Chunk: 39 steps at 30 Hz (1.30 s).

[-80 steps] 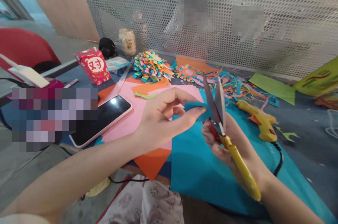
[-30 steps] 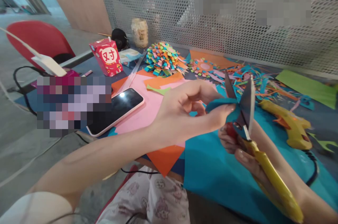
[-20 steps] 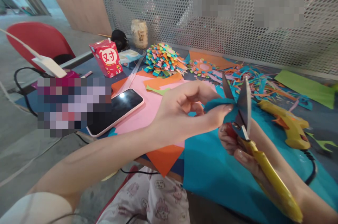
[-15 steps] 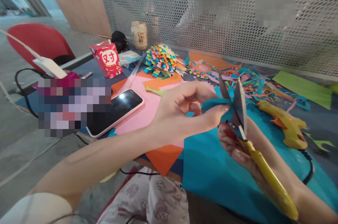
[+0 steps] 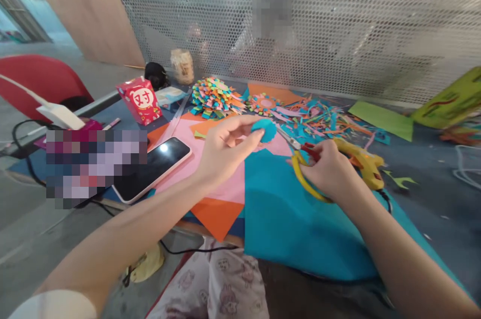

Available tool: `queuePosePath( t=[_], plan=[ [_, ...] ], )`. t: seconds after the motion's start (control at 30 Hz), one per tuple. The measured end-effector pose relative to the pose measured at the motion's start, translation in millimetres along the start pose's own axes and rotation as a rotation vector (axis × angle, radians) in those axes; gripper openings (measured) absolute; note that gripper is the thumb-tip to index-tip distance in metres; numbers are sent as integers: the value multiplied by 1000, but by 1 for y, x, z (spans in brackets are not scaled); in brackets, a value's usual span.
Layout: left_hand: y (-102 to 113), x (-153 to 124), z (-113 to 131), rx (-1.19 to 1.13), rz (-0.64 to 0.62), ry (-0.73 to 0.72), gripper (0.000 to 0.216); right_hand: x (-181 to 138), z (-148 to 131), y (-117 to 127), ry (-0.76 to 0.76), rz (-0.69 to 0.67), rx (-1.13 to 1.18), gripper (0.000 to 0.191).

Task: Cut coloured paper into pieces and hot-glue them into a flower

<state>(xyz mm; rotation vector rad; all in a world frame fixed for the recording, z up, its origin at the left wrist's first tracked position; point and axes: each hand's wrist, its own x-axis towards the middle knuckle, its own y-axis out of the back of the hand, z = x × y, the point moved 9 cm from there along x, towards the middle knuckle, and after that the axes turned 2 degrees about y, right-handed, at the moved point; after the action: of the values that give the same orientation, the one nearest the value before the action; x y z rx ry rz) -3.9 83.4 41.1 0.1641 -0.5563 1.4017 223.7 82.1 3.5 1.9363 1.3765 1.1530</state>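
My left hand (image 5: 225,151) pinches a small round blue paper piece (image 5: 264,129) between thumb and fingers, held up above the pink sheet (image 5: 225,186). My right hand (image 5: 327,171) is lowered onto the big blue sheet (image 5: 300,219) and still grips the yellow-handled scissors (image 5: 300,166). The scissors lie low, with their blades pointing left towards the paper piece. The hot glue gun (image 5: 363,161) lies just behind my right hand.
A phone (image 5: 154,166) lies on the pink sheet at the left. A red carton (image 5: 140,100), a colourful paper ball (image 5: 214,96), a paper flower (image 5: 266,103) and several paper scraps (image 5: 319,118) lie further back. Green sheets (image 5: 383,118) sit at the right. A perforated screen (image 5: 338,23) closes the back.
The cutting has stopped. My right hand dropped to the blue sheet with the scissors, blades down and nearly shut. My left hand now holds a rounded blue piece, clear of the blades.
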Motion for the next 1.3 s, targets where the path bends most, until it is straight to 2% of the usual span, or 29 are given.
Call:
queuePosePath(
  t=[0.17, 0.3, 0.37, 0.47, 0.63, 0.77, 0.9, 1.07, 1.2, 1.3],
  plan=[
    [0, 3, -18, 141, -59, 94, 14, 9, 11, -7, 103, 13, -76, 43],
    [-3, 2, -36, 345, -110, 178, 17, 9, 2, -5, 209, 39, -129, 23],
    [-3, 4, -42, 435, -116, 201, 12, 5, -10, -5, 290, 34, -138, 21],
    [3, 9, -48, 507, -74, 245, 5, -5, -35, -15, 461, -39, -120, 29],
    [10, 13, -52, 566, -25, 274, 6, -15, -68, -55, 693, -228, -113, 45],
    [16, 12, -57, 686, -37, 317, 4, -3, -72, -82, 725, -283, -137, 48],
    [21, 15, -59, 814, -9, 326, 8, 11, -76, -95, 731, -296, -145, 38],
    [16, 18, -62, 881, -52, 324, 14, 17, -91, -99, 770, -331, -141, 19],
    [12, 16, -61, 884, -90, 341, 19, 15, -101, -99, 760, -323, -148, 18],
    [11, 16, -64, 854, -109, 388, 22, 19, -98, -88, 713, -278, -161, 16]
  ],
)
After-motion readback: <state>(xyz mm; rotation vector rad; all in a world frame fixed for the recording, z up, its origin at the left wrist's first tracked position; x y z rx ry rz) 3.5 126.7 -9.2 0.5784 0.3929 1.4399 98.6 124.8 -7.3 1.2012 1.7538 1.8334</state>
